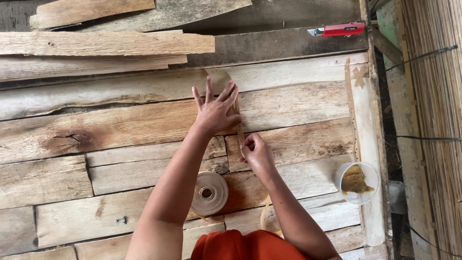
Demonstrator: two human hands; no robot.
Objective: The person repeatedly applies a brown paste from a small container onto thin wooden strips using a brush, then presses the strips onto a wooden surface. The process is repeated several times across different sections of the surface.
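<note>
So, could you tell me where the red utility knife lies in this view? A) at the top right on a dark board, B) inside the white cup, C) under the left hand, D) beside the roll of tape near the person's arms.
A: the red utility knife rests on a dark board at the top right, well away from the left hand, the roll of tape and the white cup.

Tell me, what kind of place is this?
Probably a woodworking or veneer workshop: rough wooden boards make the work surface, with a roll of thin tape, a red utility knife and a tub of brownish paste.
</note>
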